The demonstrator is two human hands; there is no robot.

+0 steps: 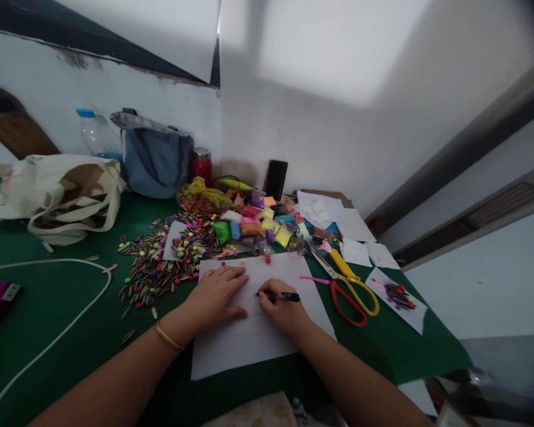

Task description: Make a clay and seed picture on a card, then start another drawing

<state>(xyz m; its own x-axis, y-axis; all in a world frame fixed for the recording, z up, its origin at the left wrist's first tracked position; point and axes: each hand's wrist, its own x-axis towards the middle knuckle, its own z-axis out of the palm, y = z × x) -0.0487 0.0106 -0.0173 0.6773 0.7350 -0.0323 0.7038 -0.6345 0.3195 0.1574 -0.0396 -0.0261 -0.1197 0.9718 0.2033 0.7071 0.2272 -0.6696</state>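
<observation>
A black pen [287,296] is gripped in my right hand [279,308], its tip down on a white sheet of paper [231,356]. Faint curved lines show on the sheet near the tip. My left hand [220,293] lies flat on the left part of the same paper, fingers stretched out and thumb apart. Just beyond the left hand spreads a heap of striped sunflower seeds [149,270] mixed with small coloured pompoms [267,260]. Scissors [347,290] with one red and one yellow handle loop lie to the right of the paper.
Behind the paper are several coloured clay packets [250,229] and a propped phone [276,179]. A decorated card [398,296] lies at the right. Bags, including a blue one [155,160], a bottle [98,136] and a red flask [202,167] stand at the back left. A white cable [71,323] crosses the left side.
</observation>
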